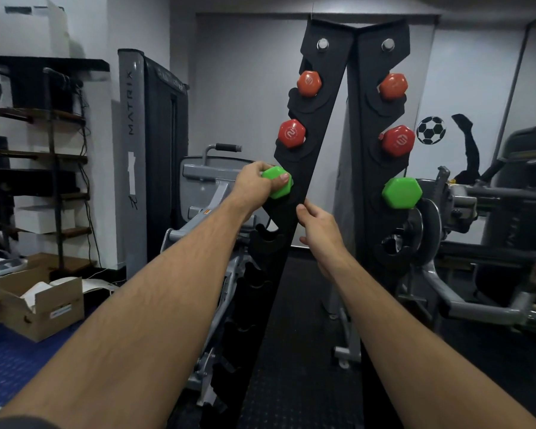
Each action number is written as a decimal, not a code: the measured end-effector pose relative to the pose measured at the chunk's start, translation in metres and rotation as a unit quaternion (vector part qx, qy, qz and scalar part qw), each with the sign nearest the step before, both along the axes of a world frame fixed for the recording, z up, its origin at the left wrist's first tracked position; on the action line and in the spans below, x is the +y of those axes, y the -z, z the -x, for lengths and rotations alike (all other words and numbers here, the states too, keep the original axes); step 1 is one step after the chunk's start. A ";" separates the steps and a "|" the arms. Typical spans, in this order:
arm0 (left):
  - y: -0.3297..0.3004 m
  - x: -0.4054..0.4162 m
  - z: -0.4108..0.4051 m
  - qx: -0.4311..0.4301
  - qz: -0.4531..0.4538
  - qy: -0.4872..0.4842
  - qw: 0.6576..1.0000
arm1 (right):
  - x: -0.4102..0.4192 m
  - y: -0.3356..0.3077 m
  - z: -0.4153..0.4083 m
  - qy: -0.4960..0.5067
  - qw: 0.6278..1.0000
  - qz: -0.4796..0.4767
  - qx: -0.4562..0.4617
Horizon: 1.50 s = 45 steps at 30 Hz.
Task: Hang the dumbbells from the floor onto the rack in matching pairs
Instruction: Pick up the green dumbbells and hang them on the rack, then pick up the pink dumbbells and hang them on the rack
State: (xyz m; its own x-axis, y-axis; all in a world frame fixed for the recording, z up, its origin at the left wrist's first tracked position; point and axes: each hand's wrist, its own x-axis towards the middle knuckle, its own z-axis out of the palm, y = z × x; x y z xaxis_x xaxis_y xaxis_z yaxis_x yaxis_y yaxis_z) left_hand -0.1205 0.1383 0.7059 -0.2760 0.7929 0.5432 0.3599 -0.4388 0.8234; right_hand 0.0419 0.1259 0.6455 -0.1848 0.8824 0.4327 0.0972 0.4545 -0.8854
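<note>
1. We see our left hand (254, 184) closed around the end of a green dumbbell (278, 182), thumb and fingers wrapped over its hexagonal head, at the third notch of the left upright of the black rack (325, 125).
2. Our right hand (317, 226) has nothing in it; its fingers are loosely curled and its fingertips touch the inner edge of that left upright, just below and right of the green dumbbell.
3. On the right upright, a second green dumbbell (402, 192) sits at the matching third level.
4. Above, two red-orange dumbbells hang on each upright: left side (309, 83) and (291, 133), right side (393, 85) and (397, 140).
5. The lower notches on both uprights hold no dumbbells.
6. A cardboard box (37, 308) sits near left on the floor.
</note>
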 end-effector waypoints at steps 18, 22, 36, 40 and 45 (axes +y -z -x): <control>0.004 -0.001 -0.003 0.001 0.000 -0.024 1.000 | -0.010 -0.001 -0.009 -0.022 0.997 0.017 -0.073; 0.008 -0.002 -0.007 0.016 -0.016 -0.047 0.999 | -0.013 0.000 -0.010 -0.025 0.997 0.014 -0.079; 0.078 -0.032 -0.047 -0.020 -0.031 -0.124 0.992 | -0.030 0.035 -0.026 -0.001 0.994 -0.007 -0.111; 0.148 -0.057 -0.051 -0.079 -0.038 -0.110 0.990 | -0.045 0.075 -0.040 0.010 0.993 -0.003 -0.119; 0.256 -0.092 -0.063 -0.094 0.022 -0.097 0.991 | -0.058 0.158 -0.059 0.028 0.989 0.050 -0.139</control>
